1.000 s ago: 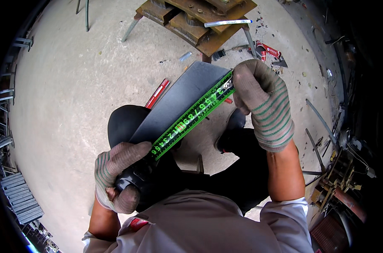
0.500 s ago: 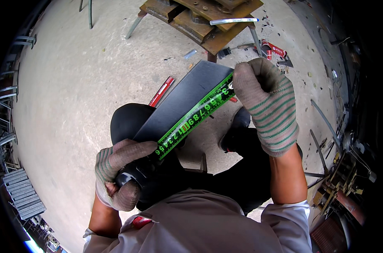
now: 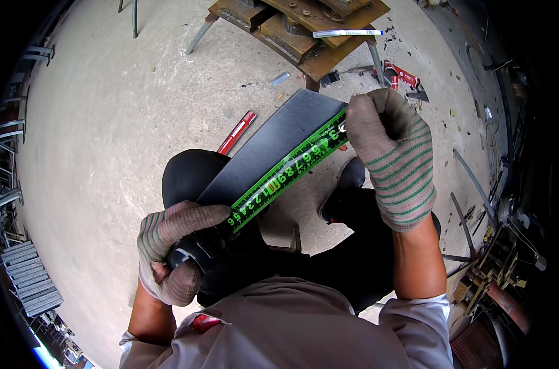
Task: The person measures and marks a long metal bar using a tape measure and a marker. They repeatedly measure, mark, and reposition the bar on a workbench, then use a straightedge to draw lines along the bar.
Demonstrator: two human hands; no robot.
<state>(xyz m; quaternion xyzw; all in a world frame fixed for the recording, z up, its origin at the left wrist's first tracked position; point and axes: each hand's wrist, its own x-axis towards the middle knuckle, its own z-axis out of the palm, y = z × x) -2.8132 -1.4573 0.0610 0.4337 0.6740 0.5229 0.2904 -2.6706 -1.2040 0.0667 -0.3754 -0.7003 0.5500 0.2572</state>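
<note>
A flat dark-grey metal plate (image 3: 276, 138) with slanted ends is held up slantwise over my knees. Along its near edge runs the green blade (image 3: 291, 169) of a tape measure, pulled out and lying close to the edge. My left hand (image 3: 175, 240), in a striped knit glove, grips the black tape measure case (image 3: 196, 249), its fingers near the plate's lower end. At the far right corner, my gloved right hand (image 3: 395, 160) is closed on the blade's end, which its fingers mostly hide. Whether the right fingers also pinch the plate is unclear.
Ahead stands a low metal stand bearing rusty steel plates (image 3: 307, 58), with a white and blue marker pen (image 3: 347, 33) on top. A long red object (image 3: 237, 132) lies on the concrete floor. Metal rods (image 3: 474, 178) lie right; stacked grey bars (image 3: 30, 277) are left.
Both hands keep their hold and the plate stays almost in place. The right hand and blade end sit very slightly further right; the whole view has shifted a little.
</note>
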